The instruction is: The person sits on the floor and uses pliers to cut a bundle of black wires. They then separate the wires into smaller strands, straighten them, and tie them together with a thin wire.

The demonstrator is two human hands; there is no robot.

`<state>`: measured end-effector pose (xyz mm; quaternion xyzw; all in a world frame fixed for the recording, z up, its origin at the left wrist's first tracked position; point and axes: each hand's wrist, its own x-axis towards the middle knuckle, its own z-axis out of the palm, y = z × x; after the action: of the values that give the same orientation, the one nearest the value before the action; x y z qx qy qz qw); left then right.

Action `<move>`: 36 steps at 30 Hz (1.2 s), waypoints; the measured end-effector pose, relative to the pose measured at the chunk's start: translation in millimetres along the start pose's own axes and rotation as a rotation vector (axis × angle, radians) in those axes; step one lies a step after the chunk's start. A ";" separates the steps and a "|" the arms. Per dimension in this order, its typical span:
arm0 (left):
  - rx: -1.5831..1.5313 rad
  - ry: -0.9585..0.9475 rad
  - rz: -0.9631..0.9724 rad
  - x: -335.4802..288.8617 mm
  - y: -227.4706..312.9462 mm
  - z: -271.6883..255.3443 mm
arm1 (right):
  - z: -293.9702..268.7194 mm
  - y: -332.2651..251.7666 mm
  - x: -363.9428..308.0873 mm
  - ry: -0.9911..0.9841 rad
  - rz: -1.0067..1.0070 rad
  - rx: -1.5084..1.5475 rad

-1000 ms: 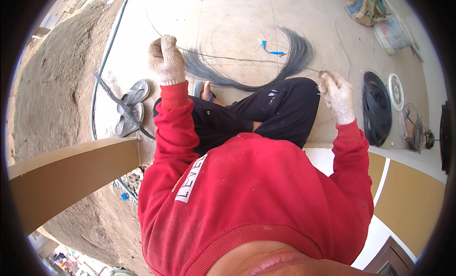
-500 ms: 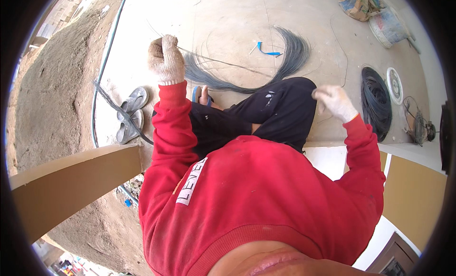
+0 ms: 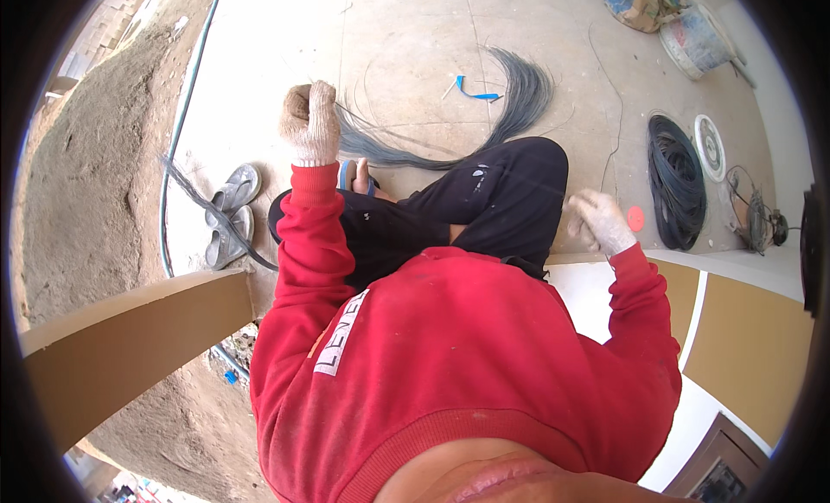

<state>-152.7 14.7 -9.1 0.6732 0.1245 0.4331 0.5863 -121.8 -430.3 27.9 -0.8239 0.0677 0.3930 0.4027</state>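
My left hand (image 3: 309, 124), in a knitted work glove, is closed in a fist above the floor on the left. It grips wire; a thin blurred strand runs from it toward the right. My right hand (image 3: 600, 221), also gloved, is held beside my right knee with fingers curled together. Whatever those fingers hold is too small to make out. In front of my crossed legs a curved bundle of dark grey wire (image 3: 526, 96) lies on the floor, its ends fanned out. A blue strip (image 3: 477, 90) rests inside the curve.
A coil of dark wire (image 3: 676, 183) lies at right, beside a white ring (image 3: 710, 148) and a small dark machine (image 3: 761, 219). A bucket (image 3: 694, 43) and sack (image 3: 644, 3) stand far right. Grey sandals (image 3: 232, 216), another wire bundle (image 3: 192, 188) and a hose (image 3: 179, 127) are left.
My right hand has moved down, closer to my body, and a red disc on the floor now shows beside it. My left hand has shifted slightly down and right, still closed.
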 end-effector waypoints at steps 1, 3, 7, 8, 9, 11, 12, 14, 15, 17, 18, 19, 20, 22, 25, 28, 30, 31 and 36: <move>-0.005 -0.027 -0.052 -6.3 3.9 0.9 | 7.1 14.6 1.2 -0.047 0.031 -0.156; 0.141 -0.085 -0.056 -16.0 3.9 -1.4 | 18.9 27.0 -3.6 -0.146 0.091 -0.466; 0.316 -0.161 -0.056 -23.2 8.0 -3.0 | 43.7 -12.1 -10.5 0.577 -0.945 -0.918; 0.321 -0.180 -0.056 -22.5 9.8 -0.8 | 57.1 -29.8 -6.9 0.564 -1.000 -0.696; 0.354 -0.190 -0.096 -22.2 17.0 3.1 | 71.0 -41.2 -2.1 0.520 -1.100 -0.680; 0.293 -0.161 -0.101 -20.5 14.3 5.2 | 101.3 -45.8 12.0 0.338 -1.164 -0.557; 0.273 -0.144 -0.095 -16.1 14.6 3.7 | 117.4 -40.4 20.6 0.198 -1.121 -0.443; 0.320 -0.147 -0.069 -7.8 15.9 -1.7 | 136.9 -36.4 30.2 0.207 -1.136 -0.388; 0.353 -0.146 -0.065 -6.9 16.5 -8.1 | 145.3 -41.0 30.3 0.277 -1.218 -0.323; 0.380 -0.014 -0.004 -11.9 43.3 -13.6 | 150.2 -43.5 37.0 0.352 -1.260 -0.399; 0.385 0.050 0.031 -12.3 52.6 -13.9 | 150.4 -45.5 39.8 0.399 -1.279 -0.441; 0.529 0.203 0.333 -7.4 36.2 -27.2 | 151.5 -46.7 40.6 0.430 -1.256 -0.460; 0.521 0.358 0.145 -20.2 36.9 -36.3 | 152.0 -47.7 39.1 0.430 -1.262 -0.454; 0.168 0.613 -0.120 -43.5 35.4 -35.0 | 153.0 -53.3 35.6 0.432 -1.276 -0.443; -0.360 0.111 -0.689 -80.8 37.7 -18.3 | 155.2 -55.6 35.7 0.334 -1.216 -0.413; -0.609 -0.103 -0.768 -86.5 44.4 -1.4 | 157.4 -57.2 40.3 0.334 -1.340 -0.381; -0.656 -0.161 -0.739 -83.7 45.4 3.2 | 147.7 -59.6 29.0 0.274 -1.254 -0.390; -0.668 -0.170 -0.729 -79.2 46.1 4.2 | 141.5 -62.2 20.2 0.261 -1.180 -0.353; -0.820 0.015 -0.738 -55.4 12.2 -6.6 | 75.2 -57.2 -13.3 0.335 -1.011 -0.568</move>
<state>-194.6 -21.7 -22.8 0.2981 0.1775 0.2165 0.9126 -150.9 -341.0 44.6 -0.8801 -0.3773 0.0204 0.2875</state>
